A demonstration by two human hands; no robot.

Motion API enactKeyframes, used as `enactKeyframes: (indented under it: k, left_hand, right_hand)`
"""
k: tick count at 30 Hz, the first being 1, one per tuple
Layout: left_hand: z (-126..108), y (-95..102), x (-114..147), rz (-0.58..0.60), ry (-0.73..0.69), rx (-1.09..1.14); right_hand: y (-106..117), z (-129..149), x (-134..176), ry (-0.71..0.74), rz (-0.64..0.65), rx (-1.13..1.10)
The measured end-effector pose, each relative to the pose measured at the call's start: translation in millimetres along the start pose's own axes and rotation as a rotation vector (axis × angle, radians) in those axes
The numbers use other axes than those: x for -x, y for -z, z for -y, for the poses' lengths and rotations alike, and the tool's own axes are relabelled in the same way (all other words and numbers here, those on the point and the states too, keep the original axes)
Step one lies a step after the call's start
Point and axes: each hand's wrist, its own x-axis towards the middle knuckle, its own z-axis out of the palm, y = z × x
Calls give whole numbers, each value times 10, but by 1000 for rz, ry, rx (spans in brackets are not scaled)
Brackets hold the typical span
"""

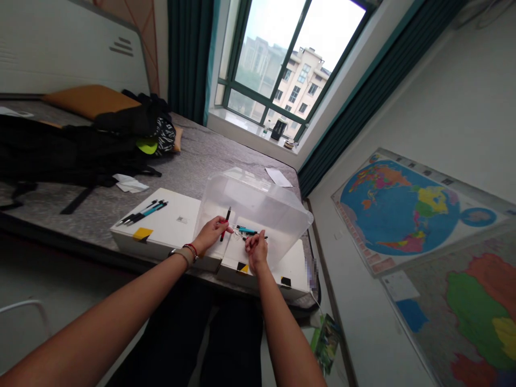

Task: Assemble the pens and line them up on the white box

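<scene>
My left hand (212, 235) is closed around a red and black pen (228, 215), which stands nearly upright between the fingers. A small shiny piece shows by its fingertips, too small to name. Close by on the right, my right hand (257, 250) has its fingers curled together; what they hold, if anything, I cannot make out. Both hands are in front of the open side of a translucent plastic bin (258, 196) tipped toward me. Between the hands, teal and black pens (246, 230) lie at the bin. Several more pens (143, 213) rest side by side on the left white box (169, 215).
A second white box (296, 263) sits under the bin at the bed's edge. Crumpled tissue (130, 183), black bags (72, 150) and an orange cushion (91, 99) lie on the grey mattress (201, 145). White paper (278, 177) lies behind the bin. A wall with maps (403, 209) rises at right.
</scene>
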Motion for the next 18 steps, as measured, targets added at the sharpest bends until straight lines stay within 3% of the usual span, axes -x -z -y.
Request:
enactKeyframes:
  k: [11,18]
  left_hand:
    - [-95,11,19,-81,-76,-53]
    - [-85,16,20,-61,-77,-20]
  right_hand:
    - [28,0,-69,-84,-34,-47]
    - [-13,4,-49,-85,-62,86]
